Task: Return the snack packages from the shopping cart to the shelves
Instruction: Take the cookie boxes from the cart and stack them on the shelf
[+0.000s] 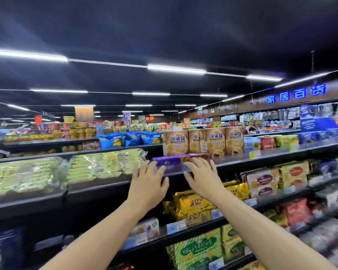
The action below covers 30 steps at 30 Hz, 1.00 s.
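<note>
- Purple box [171,163]: it is laid flat at the front edge of the top shelf [281,152], just in front of the tan boxes [203,142]. It is the snack pack being put back.
- Left hand [147,185]: it is held open, with the fingers straight and spread. The fingertips are pressed on the left part of the purple box's front.
- Right hand [202,179]: it is held open too, with the fingers stretched out. They are laid on the right part of the purple box. The thumb is pointed to the left, under the box.
- Both bare arms are reached up and forward from the bottom of the view.
- Tan boxes: four are stood upright in a row, side by side, with round snacks drawn on them.
- Blue bags [129,139]: they are lined up to the left of the tan boxes, farther back.
- Pale green packs [105,166]: they are piled on the shelf to the left of the left hand.
- Gold packs [193,203]: they are stacked one shelf down, under the right hand.
- Green bags [203,248]: they are kept lower still, near the bottom edge.
- Blue sign [296,94]: it is lit up high on the far right wall.
- Long white lights [176,69] are hung in rows under a dark ceiling.
- Things at the right edge are blurred and cannot be made out.
</note>
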Motion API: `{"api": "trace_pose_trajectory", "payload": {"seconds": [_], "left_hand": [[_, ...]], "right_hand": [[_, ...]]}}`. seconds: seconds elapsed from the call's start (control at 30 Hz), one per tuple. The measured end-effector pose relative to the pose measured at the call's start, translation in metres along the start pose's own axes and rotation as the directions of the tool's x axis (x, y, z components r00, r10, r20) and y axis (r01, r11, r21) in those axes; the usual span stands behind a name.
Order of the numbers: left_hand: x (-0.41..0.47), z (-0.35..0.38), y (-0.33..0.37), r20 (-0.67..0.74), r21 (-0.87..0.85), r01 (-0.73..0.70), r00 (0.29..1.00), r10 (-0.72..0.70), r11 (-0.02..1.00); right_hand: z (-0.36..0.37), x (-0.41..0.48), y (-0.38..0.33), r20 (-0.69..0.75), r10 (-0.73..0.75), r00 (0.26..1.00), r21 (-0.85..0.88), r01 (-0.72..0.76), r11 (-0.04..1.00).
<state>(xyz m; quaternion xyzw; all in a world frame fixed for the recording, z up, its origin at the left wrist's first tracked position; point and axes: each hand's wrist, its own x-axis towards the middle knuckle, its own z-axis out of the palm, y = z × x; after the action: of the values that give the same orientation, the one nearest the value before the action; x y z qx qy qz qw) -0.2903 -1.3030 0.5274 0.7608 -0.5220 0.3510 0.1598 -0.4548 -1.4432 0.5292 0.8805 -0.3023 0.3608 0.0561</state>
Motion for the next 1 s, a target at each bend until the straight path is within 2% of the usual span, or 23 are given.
{"api": "trace_pose_trajectory", "payload": {"seconds": [0.07,0.23,0.3,0.37,0.47,0.53,0.63,0.8,1.0], "left_hand": [[0.008,0.017,0.031,-0.059,-0.036,-0.021,0.998,0.019,0.999],[0.004,0.062,0.097,-0.213,-0.165,-0.222,0.959,0.185,0.961],[-0.005,0.086,0.112,-0.216,-0.194,-0.220,0.960,0.177,0.956],[-0.017,0.109,0.120,-0.142,-0.204,-0.131,0.985,0.102,0.970],[-0.035,0.132,0.123,0.050,-0.149,0.120,0.992,-0.114,0.982],[-0.040,0.139,0.120,0.171,-0.112,0.301,0.945,-0.280,0.947],[-0.033,0.145,0.115,0.335,-0.139,0.517,0.827,-0.451,0.845],[-0.021,0.154,0.119,0.345,-0.256,0.613,0.780,-0.522,0.747],[-0.026,0.155,0.122,0.295,-0.274,0.614,0.786,-0.543,0.740]], "right_hand": [[0.000,-0.004,0.040,0.028,-0.011,1.000,-0.009,0.011,1.000],[0.008,-0.024,0.130,0.029,-0.096,0.995,-0.035,0.097,0.995],[0.021,-0.036,0.158,0.057,-0.130,0.990,-0.027,0.132,0.991],[0.040,-0.047,0.178,0.104,-0.157,0.982,-0.018,0.160,0.987],[0.067,-0.058,0.194,0.175,-0.168,0.970,0.020,0.167,0.986],[0.084,-0.063,0.198,0.210,-0.147,0.967,0.028,0.144,0.989],[0.107,-0.072,0.199,0.231,-0.158,0.960,0.015,0.159,0.987],[0.128,-0.080,0.195,0.185,-0.170,0.968,0.006,0.172,0.985],[0.138,-0.076,0.194,0.103,-0.202,0.974,0.091,0.193,0.977]]}}
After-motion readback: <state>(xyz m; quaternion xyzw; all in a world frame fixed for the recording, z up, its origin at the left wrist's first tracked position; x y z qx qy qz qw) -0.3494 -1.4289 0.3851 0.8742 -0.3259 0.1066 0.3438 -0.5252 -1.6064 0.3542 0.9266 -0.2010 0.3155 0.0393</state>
